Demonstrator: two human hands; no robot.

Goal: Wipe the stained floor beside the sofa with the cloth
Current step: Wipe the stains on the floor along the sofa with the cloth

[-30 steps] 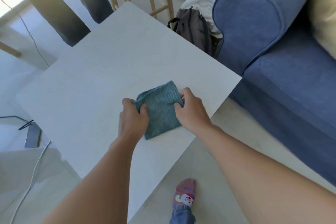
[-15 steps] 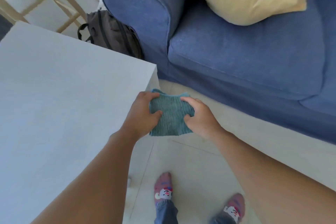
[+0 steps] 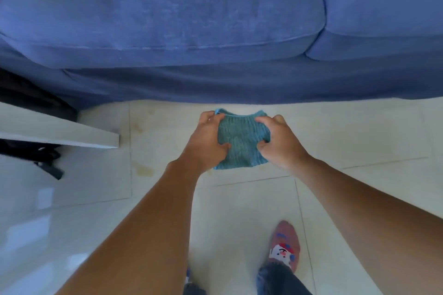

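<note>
head view, looking straight down. the cloth [image 3: 242,141], a teal ribbed knit folded to a rough square, is held in the air between both hands, above the pale tiled floor [image 3: 359,141] and just in front of the lower edge of the blue sofa [image 3: 215,31]. the left hand [image 3: 206,141] is closed on the cloth's left side, thumb across the top face and fingers curled behind; the right hand [image 3: 279,143] is closed on the right side in the same manner. the fabric bunches and dimples under both thumbs and its free lower edge sags slightly.

judged from this bunching, the cloth is soft, light and limp, with no stiffness of its own; it takes whatever shape the grip gives it. the ribbed surface looks likely to hold well against skin, so slipping is not a concern, nor is breakage. a pinch at the edges, as here, suits carrying or refolding; for wiping, a flat palm pressed over the middle of the folded pad seems better, so that the layers stay together and pressure spreads evenly.

yellowish stains [image 3: 143,170] lie on the tiles to the left of the hands, near the corner of the white table [image 3: 72,134], with fainter marks further up along the same grout line. a foot in a patterned sock [image 3: 285,244] stands on the floor below the right forearm. the cloth is not touching the stains.
</note>
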